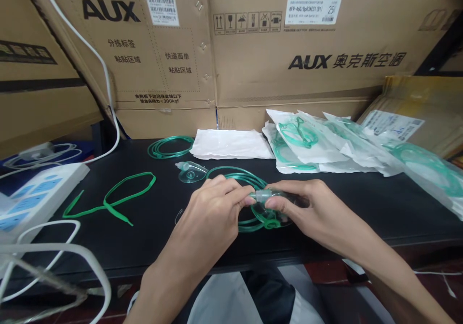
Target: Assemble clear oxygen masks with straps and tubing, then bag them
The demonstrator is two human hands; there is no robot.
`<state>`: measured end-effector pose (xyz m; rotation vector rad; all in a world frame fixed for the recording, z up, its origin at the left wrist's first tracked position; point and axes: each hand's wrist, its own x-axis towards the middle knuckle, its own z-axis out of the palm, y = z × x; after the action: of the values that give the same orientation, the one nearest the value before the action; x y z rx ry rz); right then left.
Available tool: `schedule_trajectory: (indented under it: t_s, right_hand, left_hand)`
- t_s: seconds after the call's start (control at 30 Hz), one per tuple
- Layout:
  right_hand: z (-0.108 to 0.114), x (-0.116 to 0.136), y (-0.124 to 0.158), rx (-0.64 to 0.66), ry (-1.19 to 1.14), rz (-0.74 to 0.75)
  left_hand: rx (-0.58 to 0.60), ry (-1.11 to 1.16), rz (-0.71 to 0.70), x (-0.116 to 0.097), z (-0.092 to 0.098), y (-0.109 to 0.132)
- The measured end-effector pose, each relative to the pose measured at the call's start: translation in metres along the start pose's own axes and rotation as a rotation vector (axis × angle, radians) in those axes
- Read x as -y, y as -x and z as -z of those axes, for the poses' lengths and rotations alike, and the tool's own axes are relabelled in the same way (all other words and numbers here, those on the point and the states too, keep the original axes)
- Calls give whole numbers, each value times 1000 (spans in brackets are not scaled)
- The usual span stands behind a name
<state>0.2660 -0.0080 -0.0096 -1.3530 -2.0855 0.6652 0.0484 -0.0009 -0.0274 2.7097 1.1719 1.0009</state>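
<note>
Black table (137, 247); printed cardboard (246, 68) standing behind; reddish floor (432, 295) below.

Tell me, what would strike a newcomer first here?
Probably the middle, where the right hand holds a clear mask and the left hand pinches a green tube at its connector. Then come the big AUX lettering on the cardboard behind, and the bright green strap at left on the black table.

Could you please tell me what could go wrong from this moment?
The left hand pinches a tube at the connector, and the right hand holds the mask; if either grip slips, a part might drop. The green coil lies close by both hands, so its loops may snag or tangle. Another mask lies beyond the left hand and could be knocked.
</note>
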Motion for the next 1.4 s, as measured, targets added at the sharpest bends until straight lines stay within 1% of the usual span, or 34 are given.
schedule_trajectory:
  t_s: [0.07, 0.13, 0.23, 0.37, 0.43, 0.6, 0.8, 1.0, 1.17, 1.27, 1.4]
  right_hand:
    - [1, -3, 0, 29, 5, -25]
    - [1, -5, 0, 24, 48, -63]
    - [-1, -5, 1, 2, 88, -148]
    - [0, -3, 3, -21, 43, -254]
    - [4, -1, 4, -25, 4, -270]
    - [13, 3, 8, 55, -106, -244]
    - [15, 7, 11, 75, -110, -258]
    - [14, 12, 11, 29, -108, -168]
    - [9, 9, 11, 1, -79, -169]
    - [6, 8, 10, -46, -18, -148]
    - [4, 14, 11, -128, 29, -72]
  left_hand:
    - [23, -6, 29, 1, -3, 1]
    - [40, -26, 56, 2, -7, 1]
    - [17, -70, 61, 1, -13, 0]
    - [-24, -130, 56, -3, -14, -1]
    - [-22, -123, 37, -4, -13, -2]
    - [-50, -67, -20, -5, -11, -2]
    - [-34, -57, -23, -8, -11, -1]
    - [-50, 3, -20, -10, -12, -2]
    - [-55, 34, -1, -11, -12, -3]
    - [-43, 83, 22, -12, -13, -4]
    - [-16, 176, 74, -14, -14, -4]
